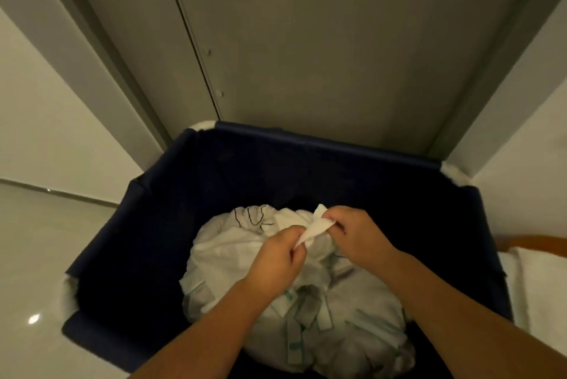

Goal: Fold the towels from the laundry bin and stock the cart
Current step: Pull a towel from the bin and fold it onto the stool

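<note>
A dark blue fabric laundry bin (159, 219) stands on the floor below me. Inside it lies a large white tied bundle (233, 252) with green-striped towels showing through lower down. My left hand (276, 259) and my right hand (356, 234) are both over the top of the bundle. Each pinches an end of the white knotted tail (316, 226) at its top, left hand on the lower end, right hand on the upper end. What lies under the bundle is hidden.
A grey door (322, 41) and its frame rise just behind the bin. Glossy pale floor (40, 256) lies to the left. At the right edge, a white towel (540, 280) lies on a surface with an orange-brown rim (534, 240).
</note>
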